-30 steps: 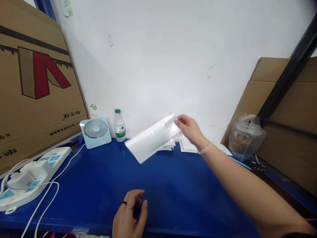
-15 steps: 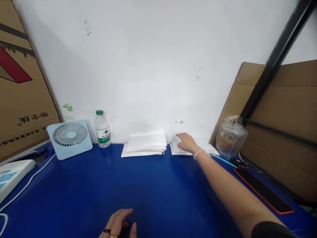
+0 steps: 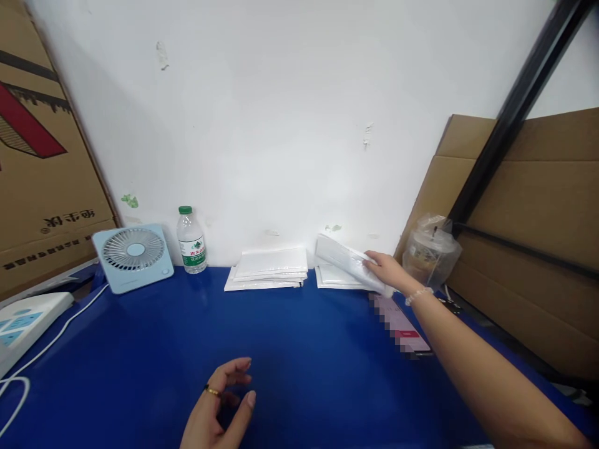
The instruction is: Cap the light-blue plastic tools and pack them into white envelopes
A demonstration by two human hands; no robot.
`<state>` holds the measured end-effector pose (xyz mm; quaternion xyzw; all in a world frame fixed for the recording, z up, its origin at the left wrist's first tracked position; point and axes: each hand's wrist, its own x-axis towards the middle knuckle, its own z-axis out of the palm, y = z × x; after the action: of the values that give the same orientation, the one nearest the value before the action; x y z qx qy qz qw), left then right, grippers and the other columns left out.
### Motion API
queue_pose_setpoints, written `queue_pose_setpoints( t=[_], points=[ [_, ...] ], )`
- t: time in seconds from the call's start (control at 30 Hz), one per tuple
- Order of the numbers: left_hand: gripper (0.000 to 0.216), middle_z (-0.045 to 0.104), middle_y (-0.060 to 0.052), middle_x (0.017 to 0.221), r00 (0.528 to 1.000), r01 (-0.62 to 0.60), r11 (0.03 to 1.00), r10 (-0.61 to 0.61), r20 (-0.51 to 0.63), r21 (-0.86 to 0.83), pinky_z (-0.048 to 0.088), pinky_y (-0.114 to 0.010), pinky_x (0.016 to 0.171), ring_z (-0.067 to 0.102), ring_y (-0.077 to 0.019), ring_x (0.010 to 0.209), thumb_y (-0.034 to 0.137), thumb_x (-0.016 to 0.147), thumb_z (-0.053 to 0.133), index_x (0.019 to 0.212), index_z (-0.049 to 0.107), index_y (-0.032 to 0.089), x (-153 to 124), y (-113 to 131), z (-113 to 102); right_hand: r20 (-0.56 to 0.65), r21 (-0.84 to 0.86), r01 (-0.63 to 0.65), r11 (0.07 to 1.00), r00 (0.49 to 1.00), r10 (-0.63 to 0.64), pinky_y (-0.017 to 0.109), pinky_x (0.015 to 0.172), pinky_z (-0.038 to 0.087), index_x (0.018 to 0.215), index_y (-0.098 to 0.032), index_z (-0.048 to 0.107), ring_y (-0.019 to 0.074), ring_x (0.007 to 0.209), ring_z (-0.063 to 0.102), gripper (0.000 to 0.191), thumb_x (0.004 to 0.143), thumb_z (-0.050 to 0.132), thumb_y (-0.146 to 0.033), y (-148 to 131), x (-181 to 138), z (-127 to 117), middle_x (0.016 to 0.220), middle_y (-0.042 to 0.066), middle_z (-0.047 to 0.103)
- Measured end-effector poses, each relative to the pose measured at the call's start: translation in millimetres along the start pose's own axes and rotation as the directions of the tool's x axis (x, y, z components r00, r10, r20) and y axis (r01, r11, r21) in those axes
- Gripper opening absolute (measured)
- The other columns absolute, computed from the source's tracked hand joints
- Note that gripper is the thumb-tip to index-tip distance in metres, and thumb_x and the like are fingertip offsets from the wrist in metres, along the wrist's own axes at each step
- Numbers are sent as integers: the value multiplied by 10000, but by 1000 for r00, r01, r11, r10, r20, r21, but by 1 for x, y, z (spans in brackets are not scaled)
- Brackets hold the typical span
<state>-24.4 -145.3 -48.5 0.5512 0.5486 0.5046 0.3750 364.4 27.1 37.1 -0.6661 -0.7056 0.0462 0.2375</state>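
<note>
My right hand (image 3: 387,270) reaches to the back right of the blue table (image 3: 290,355) and grips a white flat packet (image 3: 346,260), lifted at a tilt off the right stack of white packets (image 3: 334,279). A second stack of white packets (image 3: 266,269) lies to its left against the wall. My left hand (image 3: 219,405) hovers low near the table's front edge, a gold ring on one finger, fingers loosely curled and apart with nothing in them.
A small light-blue fan (image 3: 132,255) and a water bottle (image 3: 190,241) stand at the back left. A white power strip (image 3: 23,321) with a cable lies far left. A plastic-bagged drink cup (image 3: 428,255) and cardboard sheets (image 3: 538,237) are at the right.
My right hand put the earlier white packet down on the left stack, then moved to the right stack and lifted a packet from it. The view shifted rightward.
</note>
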Motion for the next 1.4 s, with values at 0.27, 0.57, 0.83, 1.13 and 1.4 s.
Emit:
queue_pose_setpoints(
  t=[0.27, 0.57, 0.83, 1.13, 1.4],
  points=[
    [540, 498, -123, 1311, 868, 496, 382, -216, 447, -780, 408, -410, 986, 459, -250, 1220, 295, 783, 596, 1295, 437, 225, 7, 28, 86, 417, 898, -385, 214, 899, -135, 204, 561, 426, 926, -164, 628, 105, 591, 572, 318, 668, 721, -324, -82, -108, 51, 809, 19, 656],
    [492, 643, -76, 1110, 840, 451, 278, -454, 298, -848, 513, -382, 879, 606, -250, 1030, 161, 771, 589, 1252, 496, 201, -7, 48, 110, 210, 686, 42, 727, 945, -253, 342, 875, 410, 1018, -210, 597, 192, 958, 546, 296, 870, 475, -435, -62, -127, 37, 1013, 44, 598],
    [488, 654, -101, 1090, 866, 422, 207, -379, 325, -883, 489, -382, 915, 613, -261, 1014, 202, 773, 519, 1258, 521, 147, -3, 47, 99, -170, 272, 51, 961, 985, -4, 395, 988, 345, 1105, -229, 491, 221, 1089, 488, 326, 909, 325, -429, 31, -86, 44, 1156, 87, 483],
    [512, 675, -102, 1045, 907, 357, 183, -300, 294, -916, 463, -402, 942, 620, -271, 998, 233, 757, 490, 1258, 532, 138, 0, 46, 88, -223, 431, -30, 902, 965, 139, 397, 954, 375, 1131, -231, 496, 223, 1060, 515, 398, 898, 289, -479, 45, -79, 46, 1182, 73, 506],
    [500, 669, -104, 1062, 926, 333, 198, -254, 280, -922, 466, -409, 929, 607, -283, 1020, 265, 768, 499, 1252, 539, 145, -3, 45, 80, -217, 573, -41, 818, 955, 200, 393, 868, 439, 1104, -220, 502, 225, 968, 566, 410, 875, 332, -514, 38, -80, 39, 1160, 91, 526]
  ],
)
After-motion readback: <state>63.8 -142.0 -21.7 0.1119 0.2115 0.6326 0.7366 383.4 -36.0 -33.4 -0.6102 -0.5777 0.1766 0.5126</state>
